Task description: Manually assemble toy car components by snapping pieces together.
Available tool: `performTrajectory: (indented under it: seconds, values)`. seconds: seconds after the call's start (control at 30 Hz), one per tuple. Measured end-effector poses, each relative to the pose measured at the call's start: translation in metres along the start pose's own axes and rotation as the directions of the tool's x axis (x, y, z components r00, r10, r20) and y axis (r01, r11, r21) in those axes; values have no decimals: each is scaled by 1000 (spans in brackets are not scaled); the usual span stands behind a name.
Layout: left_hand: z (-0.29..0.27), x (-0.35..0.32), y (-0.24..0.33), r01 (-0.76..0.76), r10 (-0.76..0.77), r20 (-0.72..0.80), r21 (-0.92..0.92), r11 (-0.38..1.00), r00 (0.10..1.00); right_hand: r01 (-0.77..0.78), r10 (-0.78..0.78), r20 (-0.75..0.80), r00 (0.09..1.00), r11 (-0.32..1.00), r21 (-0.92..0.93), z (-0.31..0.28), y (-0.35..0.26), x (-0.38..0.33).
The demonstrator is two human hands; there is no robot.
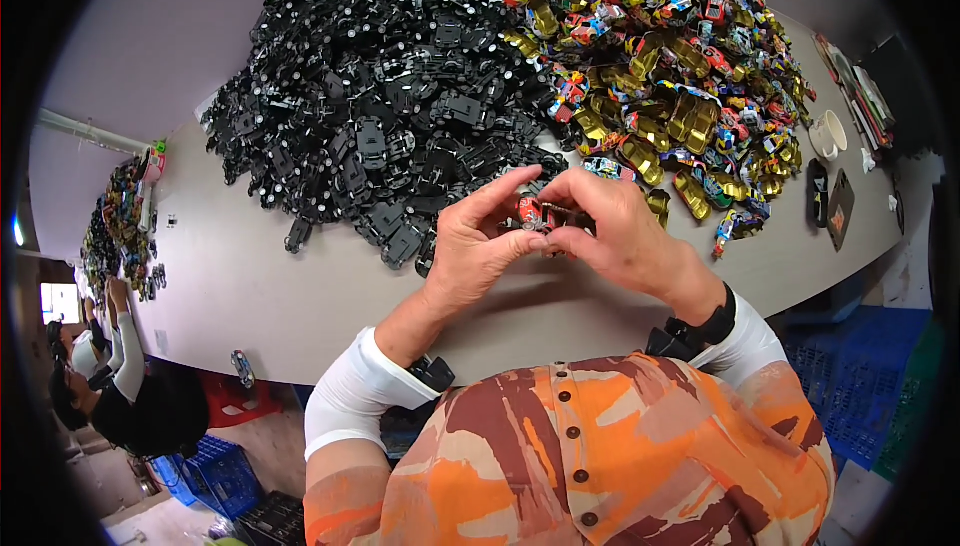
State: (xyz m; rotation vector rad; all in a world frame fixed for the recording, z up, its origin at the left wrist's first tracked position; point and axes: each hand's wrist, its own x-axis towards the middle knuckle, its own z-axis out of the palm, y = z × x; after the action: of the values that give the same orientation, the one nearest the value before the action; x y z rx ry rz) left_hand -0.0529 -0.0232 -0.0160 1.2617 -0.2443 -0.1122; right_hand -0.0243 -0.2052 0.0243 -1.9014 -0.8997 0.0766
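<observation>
Between my two hands, close to the table's near side, is a small red toy car (530, 210), mostly covered by my fingers. My left hand (480, 224) pinches it from the left with thumb and fingers. My right hand (620, 231) closes on it from the right, and a dark part, perhaps a chassis, shows by those fingers. Just beyond my hands lies a big heap of black toy car chassis (372, 141). To its right rises a heap of colourful toy car body shells (690, 121), several turned over with gold insides showing.
At the right stand a white cup (828, 134), a phone (841, 208) and a dark object (817, 196). A single toy car (243, 368) sits at the table's left edge. Another person (115, 376) works at the far left by a smaller heap. Blue crates (850, 376) stand below the table.
</observation>
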Motion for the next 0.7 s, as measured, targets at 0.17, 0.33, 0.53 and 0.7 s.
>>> performTrajectory:
  seconds: [0.17, 0.33, 0.53, 0.7]
  values:
    - [-4, 3, 1, 53, -46, -133, 46, 998, 990, -15, 15, 5, 1000, 999, 32, 6, 13, -1]
    - [-12, 3, -3, -112, 194, -101, 527, 842, 976, -150, 152, -27, 988, 985, 82, 14, 13, -2]
    - [-20, 10, 12, 258, -256, 45, -311, 915, 966, -226, 227, 28, 974, 940, 257, 1, 33, 3]
    - [-19, 9, 5, 185, -185, -2, -24, 982, 983, -133, 135, -15, 991, 984, 121, 6, 34, -1]
